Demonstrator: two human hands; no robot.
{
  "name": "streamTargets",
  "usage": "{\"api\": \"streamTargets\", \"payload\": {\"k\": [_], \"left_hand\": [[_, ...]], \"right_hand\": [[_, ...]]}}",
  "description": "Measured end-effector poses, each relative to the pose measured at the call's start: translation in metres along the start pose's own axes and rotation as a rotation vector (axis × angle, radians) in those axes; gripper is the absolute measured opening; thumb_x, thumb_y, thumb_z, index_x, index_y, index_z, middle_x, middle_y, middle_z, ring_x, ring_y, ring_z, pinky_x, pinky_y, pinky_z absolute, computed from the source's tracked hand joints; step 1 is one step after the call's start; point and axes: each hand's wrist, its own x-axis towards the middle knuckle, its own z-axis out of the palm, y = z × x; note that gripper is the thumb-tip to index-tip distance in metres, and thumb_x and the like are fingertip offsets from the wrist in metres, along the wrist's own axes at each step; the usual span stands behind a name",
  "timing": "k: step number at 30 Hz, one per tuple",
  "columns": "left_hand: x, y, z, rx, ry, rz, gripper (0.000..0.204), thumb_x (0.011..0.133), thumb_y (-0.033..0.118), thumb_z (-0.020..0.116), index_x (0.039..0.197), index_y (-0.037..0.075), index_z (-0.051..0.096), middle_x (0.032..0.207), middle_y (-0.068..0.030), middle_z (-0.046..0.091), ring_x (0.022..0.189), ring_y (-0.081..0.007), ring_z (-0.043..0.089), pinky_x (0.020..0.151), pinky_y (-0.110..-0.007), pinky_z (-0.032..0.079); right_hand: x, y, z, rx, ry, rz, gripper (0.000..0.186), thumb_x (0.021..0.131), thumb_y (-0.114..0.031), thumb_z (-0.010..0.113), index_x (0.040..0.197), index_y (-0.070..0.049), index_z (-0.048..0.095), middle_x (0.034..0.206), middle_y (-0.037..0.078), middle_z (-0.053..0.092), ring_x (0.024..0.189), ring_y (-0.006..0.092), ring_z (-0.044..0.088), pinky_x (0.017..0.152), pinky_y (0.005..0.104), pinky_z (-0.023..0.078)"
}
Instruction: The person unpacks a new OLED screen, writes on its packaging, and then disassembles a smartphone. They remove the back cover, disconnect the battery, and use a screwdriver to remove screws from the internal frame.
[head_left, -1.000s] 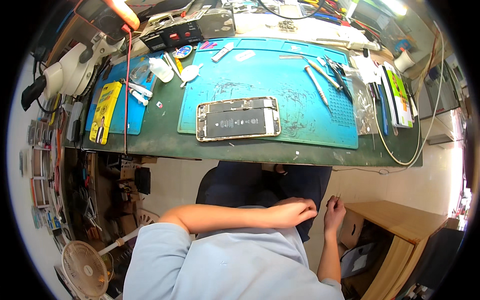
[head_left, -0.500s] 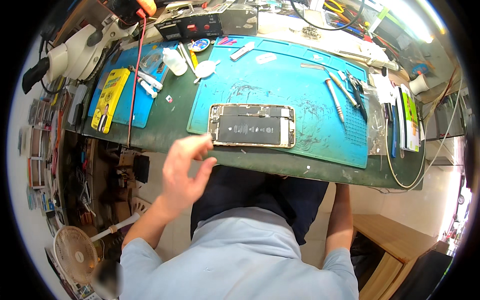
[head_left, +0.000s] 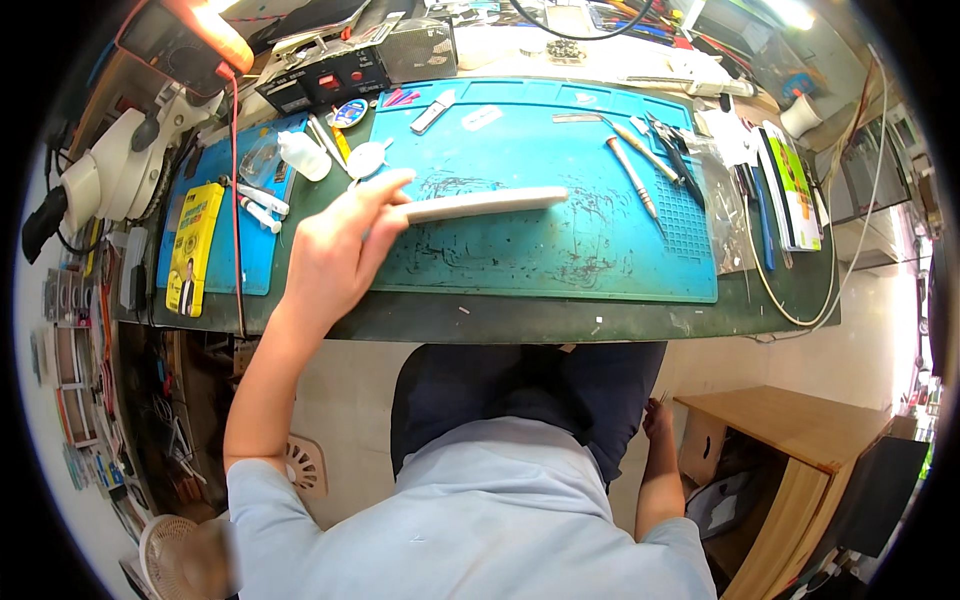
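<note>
My left hand (head_left: 335, 250) is closed on the left end of an opened smartphone (head_left: 490, 204). It holds the phone tipped up, so mainly a pale long edge shows, above the blue-green work mat (head_left: 480, 275). The battery side seen earlier is now turned out of sight. My right hand (head_left: 657, 418) hangs low beside my right thigh, below the table edge. Its fingers look curled, with something thin and too small to name sticking up from them.
A screwdriver (head_left: 634, 185), pliers (head_left: 675, 150) and tweezers (head_left: 578, 118) lie at the mat's right. Left are a white bottle (head_left: 303, 156), a yellow package (head_left: 193, 250) and a red cable (head_left: 237, 200). A wooden cabinet (head_left: 790, 425) stands at lower right.
My left hand has taken hold of the phone's left end and tipped it up off the mat. My right hand has come into view beside my thigh. The whole view has shifted.
</note>
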Motion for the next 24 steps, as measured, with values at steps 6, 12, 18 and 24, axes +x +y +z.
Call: {"api": "streamTargets", "payload": {"k": [6,12,18,24], "left_hand": [[0.029,-0.022,0.010,-0.257,-0.006,-0.127,0.025,0.097,0.014,0.067,0.119,0.001,0.066,0.106,-0.0078,0.069,0.099,-0.0146,0.064,0.087,-0.027,0.050],[0.026,-0.019,0.019,-0.313,0.007,-0.200,0.031,0.091,0.016,0.076,0.118,0.003,0.066,0.107,-0.0063,0.067,0.100,-0.0156,0.064,0.086,-0.030,0.053],[0.025,-0.017,0.014,-0.290,0.019,-0.183,0.030,0.091,0.012,0.073,0.118,0.000,0.066,0.113,-0.0077,0.068,0.103,-0.0165,0.063,0.093,-0.030,0.049],[0.010,-0.011,-0.004,-0.189,-0.061,0.090,0.031,0.092,-0.001,0.064,0.122,0.003,0.067,0.123,-0.0132,0.068,0.112,-0.0289,0.066,0.099,-0.037,0.049]], "right_hand": [[0.035,0.034,-0.018,0.031,-0.105,-0.097,0.024,0.099,-0.027,0.061,0.110,-0.006,0.067,0.088,0.006,0.072,0.045,0.0107,0.042,0.040,0.0288,0.032],[0.015,0.034,0.014,0.059,-0.133,-0.254,0.031,0.095,-0.023,0.065,0.112,0.002,0.068,0.083,0.006,0.068,0.051,0.0147,0.052,0.044,0.0319,0.040],[0.005,0.031,0.030,0.122,-0.096,-0.375,0.028,0.094,-0.020,0.066,0.106,0.005,0.068,0.077,0.006,0.066,0.053,0.0164,0.055,0.045,0.0330,0.042],[0.016,0.041,0.019,0.000,0.042,-0.494,0.026,0.093,-0.019,0.066,0.101,0.006,0.069,0.073,0.006,0.063,0.053,0.0174,0.056,0.046,0.0336,0.043]]}}
